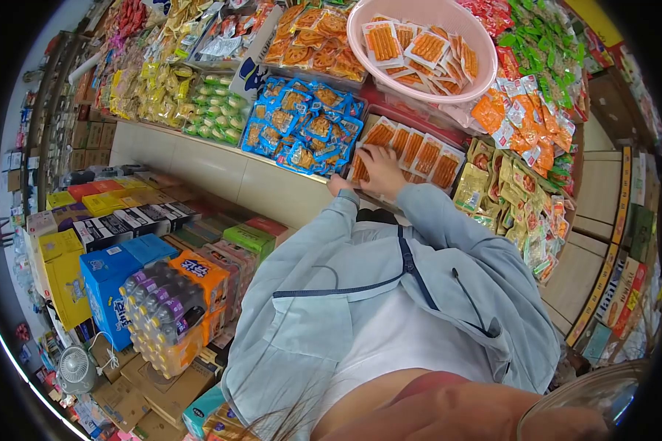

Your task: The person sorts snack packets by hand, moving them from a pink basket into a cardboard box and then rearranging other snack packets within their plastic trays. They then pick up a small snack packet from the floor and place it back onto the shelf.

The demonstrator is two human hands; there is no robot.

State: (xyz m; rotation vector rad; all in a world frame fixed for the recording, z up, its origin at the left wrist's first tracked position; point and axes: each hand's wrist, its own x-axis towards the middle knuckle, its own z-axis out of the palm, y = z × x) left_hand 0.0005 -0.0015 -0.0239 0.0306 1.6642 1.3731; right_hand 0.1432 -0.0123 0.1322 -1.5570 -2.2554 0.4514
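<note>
My right hand (382,173) reaches over a shallow tray of flat snack packets (426,154) with orange-brown sticks showing through clear wrap. Its fingers are spread and bent down onto the packets at the tray's left side. At the tray's near left corner is my left hand (339,185), close to the blue snack bags (301,125); its fingers are mostly hidden. Behind the tray, a pink basin (358,45) holds more packets of the same stick snack. Gold-green snack packs (485,176) lie just right of the tray.
Green-white packets (217,109), yellow packets (154,92) and orange packs (529,117) fill neighbouring bins. On the left stand shrink-wrapped bottles (169,309), a blue carton (107,287) and a small fan (76,367). A tiled floor strip (206,173) runs between the cartons and the display.
</note>
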